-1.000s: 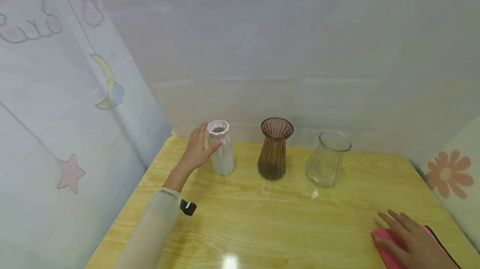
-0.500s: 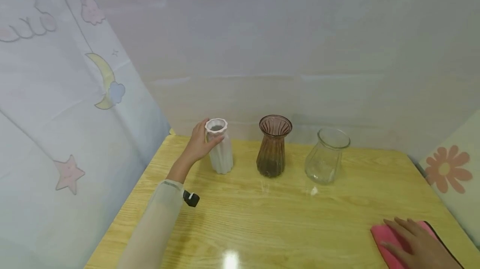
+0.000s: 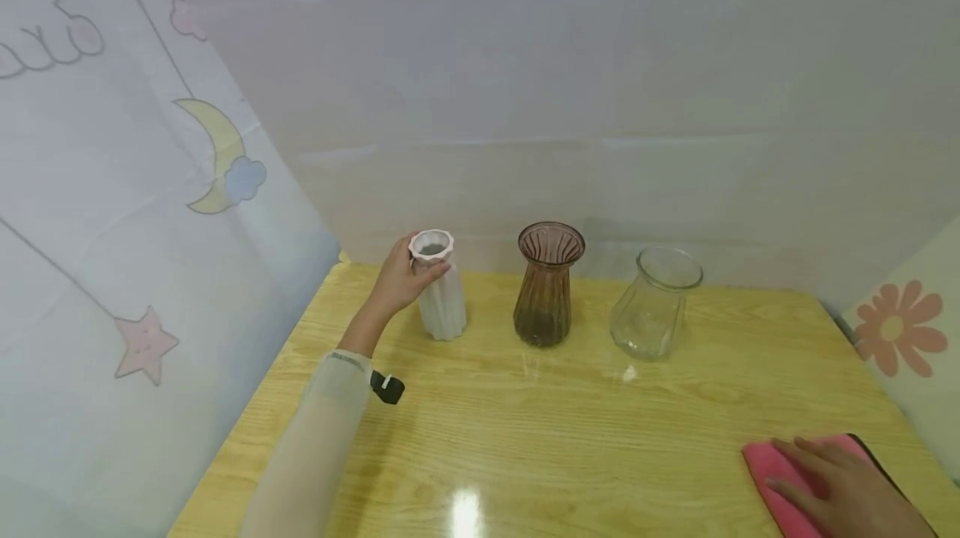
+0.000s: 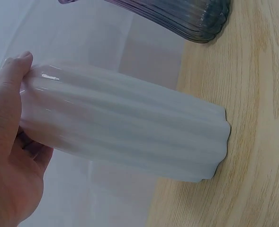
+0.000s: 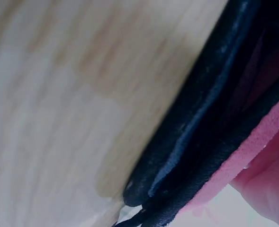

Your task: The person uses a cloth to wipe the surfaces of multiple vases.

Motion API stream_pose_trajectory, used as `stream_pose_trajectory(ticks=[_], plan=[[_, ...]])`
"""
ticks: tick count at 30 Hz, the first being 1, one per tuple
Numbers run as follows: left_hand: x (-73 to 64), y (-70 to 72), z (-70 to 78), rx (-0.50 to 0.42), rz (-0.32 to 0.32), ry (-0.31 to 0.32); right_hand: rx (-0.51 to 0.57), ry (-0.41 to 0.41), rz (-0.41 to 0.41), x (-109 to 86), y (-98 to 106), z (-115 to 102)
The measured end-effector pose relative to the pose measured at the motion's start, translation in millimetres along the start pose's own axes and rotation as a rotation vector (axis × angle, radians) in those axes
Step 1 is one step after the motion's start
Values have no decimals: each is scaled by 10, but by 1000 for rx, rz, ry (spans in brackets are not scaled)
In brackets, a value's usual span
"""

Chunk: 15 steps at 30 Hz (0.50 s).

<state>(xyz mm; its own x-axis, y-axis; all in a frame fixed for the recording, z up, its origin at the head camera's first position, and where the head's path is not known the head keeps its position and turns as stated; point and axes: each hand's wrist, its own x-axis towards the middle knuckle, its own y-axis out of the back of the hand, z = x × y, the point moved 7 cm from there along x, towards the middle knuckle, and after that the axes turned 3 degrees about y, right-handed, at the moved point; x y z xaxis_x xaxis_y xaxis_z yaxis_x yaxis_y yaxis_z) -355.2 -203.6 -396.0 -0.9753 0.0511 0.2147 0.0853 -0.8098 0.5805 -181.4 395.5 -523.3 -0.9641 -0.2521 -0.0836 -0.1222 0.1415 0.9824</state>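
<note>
My left hand (image 3: 400,278) holds a white fluted vase (image 3: 442,309) around its neck, just below the scalloped rim. In the left wrist view the thumb lies along one side of the white vase (image 4: 125,123) and the fingers curl behind it; its base stands on the table. At the right front, my right hand (image 3: 847,484) rests on a pink folded cloth (image 3: 776,471) with dark edging, its fingers stretched over the top and the thumb apart. The right wrist view shows the cloth's black edge (image 5: 177,137) close up, with part of the hand behind it.
A brown-purple ribbed glass vase (image 3: 543,305) stands to the right of the white one. Further right is a clear glass vase (image 3: 648,321). All are near the back of the wood-grain table (image 3: 570,446), before a pale curtain (image 3: 525,88).
My left hand has closed its thumb and fingers around the white vase's neck. My right hand has settled lower onto the pink cloth. The head view has shifted slightly.
</note>
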Motion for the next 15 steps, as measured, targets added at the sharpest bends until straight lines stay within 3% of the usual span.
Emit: stream_pose_trajectory(ticks=[5, 9, 13, 15], plan=[[2, -11, -24, -48, -21, 26, -32, 46, 26, -13, -56, -17], [9, -9, -23, -40, -20, 33, 28, 127, 116, -56, -110, 30], [-13, -11, -28, -24, -19, 43, 69, 155, 140, -78, -136, 114], [-29, -21, -29, -22, -26, 45, -8, 238, 160, -121, -138, 87]])
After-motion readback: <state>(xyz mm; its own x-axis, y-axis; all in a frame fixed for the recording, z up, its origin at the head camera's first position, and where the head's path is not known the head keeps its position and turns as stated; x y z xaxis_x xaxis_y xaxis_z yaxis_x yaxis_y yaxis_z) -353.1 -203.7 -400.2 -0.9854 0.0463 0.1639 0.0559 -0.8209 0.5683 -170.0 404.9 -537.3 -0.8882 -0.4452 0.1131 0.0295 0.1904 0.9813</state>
